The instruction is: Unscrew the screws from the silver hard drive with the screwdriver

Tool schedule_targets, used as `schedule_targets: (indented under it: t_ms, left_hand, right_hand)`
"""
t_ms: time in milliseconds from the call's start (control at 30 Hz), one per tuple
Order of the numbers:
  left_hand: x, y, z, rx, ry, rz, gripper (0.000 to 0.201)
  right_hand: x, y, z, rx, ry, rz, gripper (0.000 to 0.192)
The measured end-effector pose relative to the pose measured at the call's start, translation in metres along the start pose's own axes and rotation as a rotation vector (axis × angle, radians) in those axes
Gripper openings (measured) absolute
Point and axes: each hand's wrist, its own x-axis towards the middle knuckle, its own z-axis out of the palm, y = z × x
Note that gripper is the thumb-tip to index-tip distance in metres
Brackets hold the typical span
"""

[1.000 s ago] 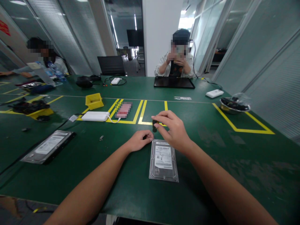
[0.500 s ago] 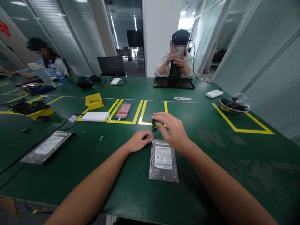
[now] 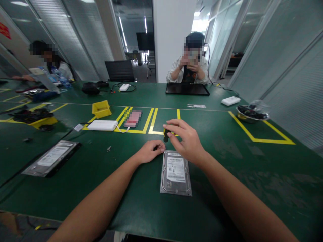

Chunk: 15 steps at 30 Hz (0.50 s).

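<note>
A hard drive (image 3: 176,173) with a white label lies flat on the green table in front of me. My right hand (image 3: 188,139) grips a short black and yellow screwdriver (image 3: 166,134) by its handle, held upright over the drive's far left corner. Close by that corner, my left hand (image 3: 150,151) has thumb and fingers curled together near the screwdriver's tip; whatever they pinch is too small to make out. Several small screws (image 3: 109,149) sit in a little pile left of my left hand.
A second hard drive (image 3: 54,154) lies at the left beside a black cable. Farther back are a white power bank (image 3: 103,125), a pink phone (image 3: 133,118), a yellow bin (image 3: 101,109) and a metal bowl (image 3: 252,112) of parts. A person (image 3: 189,64) sits opposite behind a black panel (image 3: 187,89).
The screwdriver handle has turned and tilted slightly, with my right hand's fingers shifting a little on it. My left hand and the hard drive keep their places.
</note>
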Motion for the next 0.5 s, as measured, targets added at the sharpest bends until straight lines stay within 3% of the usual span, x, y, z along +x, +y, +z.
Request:
schedule_targets:
  t_ms: [200,500]
  left_hand:
    - [0.0,-0.0002,-0.0002,-0.001,-0.003,-0.006,0.011]
    - [-0.0004,0.0013,-0.0006,-0.003,-0.001,-0.001,0.011]
  right_hand:
    - [-0.0006,0.0002,0.0002,0.024,-0.04,0.004,0.034]
    - [0.0011,-0.0008,-0.0003,0.026,-0.017,0.026,0.024]
